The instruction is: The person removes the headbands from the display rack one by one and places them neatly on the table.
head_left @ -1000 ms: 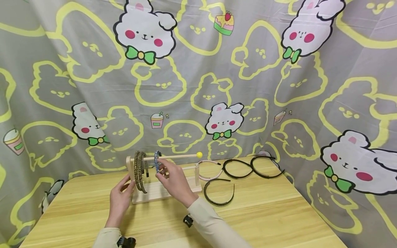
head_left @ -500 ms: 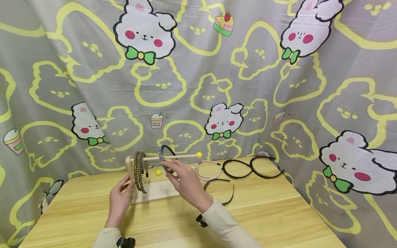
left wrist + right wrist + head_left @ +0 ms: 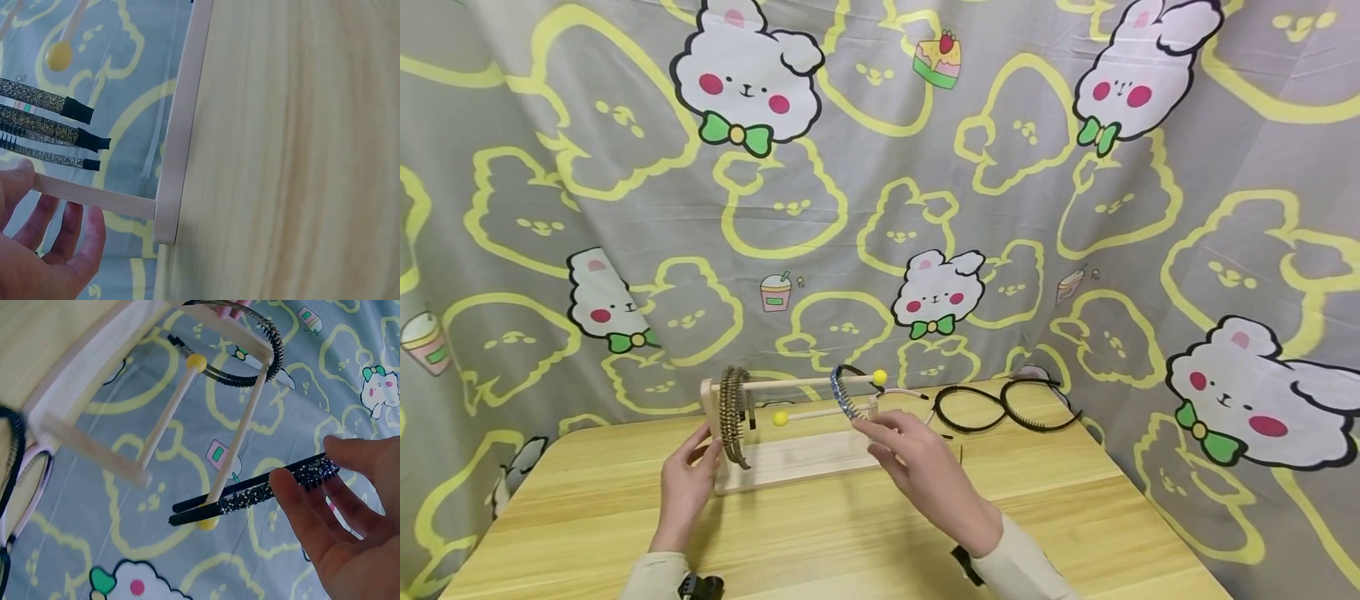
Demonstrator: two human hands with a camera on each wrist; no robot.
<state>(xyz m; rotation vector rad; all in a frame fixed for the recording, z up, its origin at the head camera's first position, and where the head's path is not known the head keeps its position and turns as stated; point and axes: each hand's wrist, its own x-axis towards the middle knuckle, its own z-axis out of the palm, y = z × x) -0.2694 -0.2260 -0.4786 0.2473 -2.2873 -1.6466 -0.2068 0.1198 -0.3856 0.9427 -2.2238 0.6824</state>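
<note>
A wooden two-rod headband stand (image 3: pixel 805 460) stands on the table, each rod tipped with a yellow ball. My left hand (image 3: pixel 687 492) grips its left upright, thumb on one side and fingers on the other in the left wrist view. Several dark gold-flecked headbands (image 3: pixel 730 417) hang at the upright end of the upper rod. My right hand (image 3: pixel 928 475) pinches a blue glittery headband (image 3: pixel 250 496) between thumb and fingers. That headband straddles the upper rod close to its yellow ball (image 3: pixel 879 377), its black ends reaching past the rod in the right wrist view.
Two black headbands (image 3: pixel 1037 429) lie at the table's back right. A pale pink headband (image 3: pixel 908 392) rests behind the stand's right end. Another black one is mostly hidden behind my right hand. A patterned curtain (image 3: pixel 865 208) hangs directly behind the table (image 3: pixel 820 542).
My right hand has moved right along the upper rod, bringing the blue headband from mid-rod to near the yellow ball. My left hand stays on the upright.
</note>
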